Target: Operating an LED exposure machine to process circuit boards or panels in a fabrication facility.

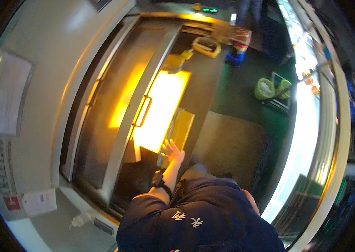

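Note:
My left hand [173,152] reaches forward with its fingers spread and nothing seen in it. It is at the near end of a long yellow box-like thing [183,128], and I cannot tell whether it touches it. Just beyond lies a glaring, yellow-white lit panel [163,111]. A framed sliding door with a dark handle [143,111] stands along the panel's left side. A black band is on my left wrist. Of my right arm only a strip of bare skin shows beside my waist; the right hand itself is hidden.
A yellow basket [206,47] sits at the far end of the ledge, near a smaller yellow object [173,63]. Green bins [265,89] stand on the floor to the right, past a brown mat [227,145]. A pale machine wall [39,96] rises at left.

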Available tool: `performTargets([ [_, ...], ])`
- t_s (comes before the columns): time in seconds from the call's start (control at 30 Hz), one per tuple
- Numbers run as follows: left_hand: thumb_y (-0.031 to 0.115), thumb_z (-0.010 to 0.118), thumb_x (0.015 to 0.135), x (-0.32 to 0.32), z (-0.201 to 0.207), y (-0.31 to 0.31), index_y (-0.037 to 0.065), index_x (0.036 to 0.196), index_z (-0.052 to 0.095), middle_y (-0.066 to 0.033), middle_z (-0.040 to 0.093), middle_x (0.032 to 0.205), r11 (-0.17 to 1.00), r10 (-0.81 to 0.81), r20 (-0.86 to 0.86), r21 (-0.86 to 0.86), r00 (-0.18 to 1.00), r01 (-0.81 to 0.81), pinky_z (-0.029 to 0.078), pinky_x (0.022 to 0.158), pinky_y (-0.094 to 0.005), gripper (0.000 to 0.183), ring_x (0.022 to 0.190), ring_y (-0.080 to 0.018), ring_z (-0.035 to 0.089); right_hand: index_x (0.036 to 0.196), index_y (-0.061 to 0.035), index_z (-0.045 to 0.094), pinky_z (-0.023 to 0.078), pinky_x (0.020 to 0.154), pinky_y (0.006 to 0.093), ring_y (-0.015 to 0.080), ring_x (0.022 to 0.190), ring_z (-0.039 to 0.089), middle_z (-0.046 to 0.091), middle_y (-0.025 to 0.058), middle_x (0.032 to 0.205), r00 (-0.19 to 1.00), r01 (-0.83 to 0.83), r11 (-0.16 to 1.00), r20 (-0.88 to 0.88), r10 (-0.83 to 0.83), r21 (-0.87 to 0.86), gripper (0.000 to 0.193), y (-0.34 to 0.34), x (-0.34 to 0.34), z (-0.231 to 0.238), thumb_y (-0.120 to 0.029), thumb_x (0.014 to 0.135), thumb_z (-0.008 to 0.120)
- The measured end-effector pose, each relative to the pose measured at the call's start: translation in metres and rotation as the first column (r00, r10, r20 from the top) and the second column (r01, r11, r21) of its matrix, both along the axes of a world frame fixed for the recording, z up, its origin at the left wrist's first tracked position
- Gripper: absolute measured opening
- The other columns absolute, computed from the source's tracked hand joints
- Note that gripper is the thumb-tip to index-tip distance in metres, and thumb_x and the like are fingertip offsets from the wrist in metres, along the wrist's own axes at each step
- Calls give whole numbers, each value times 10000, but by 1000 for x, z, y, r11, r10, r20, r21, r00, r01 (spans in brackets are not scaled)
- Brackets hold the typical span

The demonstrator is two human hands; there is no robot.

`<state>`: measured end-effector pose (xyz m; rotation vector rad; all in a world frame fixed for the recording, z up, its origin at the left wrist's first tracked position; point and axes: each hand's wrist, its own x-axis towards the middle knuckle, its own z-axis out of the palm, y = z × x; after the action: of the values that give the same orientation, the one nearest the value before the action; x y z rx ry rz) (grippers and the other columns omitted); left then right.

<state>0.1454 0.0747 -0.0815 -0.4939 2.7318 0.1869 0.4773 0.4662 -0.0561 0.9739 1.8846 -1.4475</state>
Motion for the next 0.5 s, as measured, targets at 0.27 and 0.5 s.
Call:
performTargets([
  [0.27,234,717,727,-71,50,-23,10,1163,502,-187,498,1075,967,-227,-555,-31,800,253,446,852,-527,535,1062,-386,497,1259,-78,566,428,980,357,269,1162,560,591,120,1261,978,173,976,92,-186,130,484,-28,95,35,-420,918,530],
  [0.5,206,728,660,-20,74,91,-56,1338,339,-286,423,1327,956,-271,-417,-11,868,293,325,1073,-468,825,1248,-409,420,1219,-59,597,425,979,348,244,1139,571,619,139,1207,867,498,863,-78,-492,88,456,-18,219,11,-395,920,526],
])
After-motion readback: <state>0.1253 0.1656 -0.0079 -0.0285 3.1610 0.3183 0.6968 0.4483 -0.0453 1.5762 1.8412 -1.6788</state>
